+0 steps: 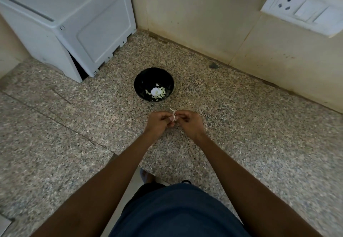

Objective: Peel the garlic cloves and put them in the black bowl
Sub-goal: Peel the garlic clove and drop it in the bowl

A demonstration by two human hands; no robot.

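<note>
While the speckled worktop (241, 144) fills the frame, the black bowl (141, 82) with peeled cloves (156, 92) stands at its centre; just below, the left hand (157, 122) and right hand (190, 123) pinch together one garlic clove (174, 116).

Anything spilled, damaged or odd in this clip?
Nothing spilled. One oddity: the white appliance at the counter's back left sits tilted, a dark gap under its near corner. Both hands peel a garlic clove near the black bowl.
</note>
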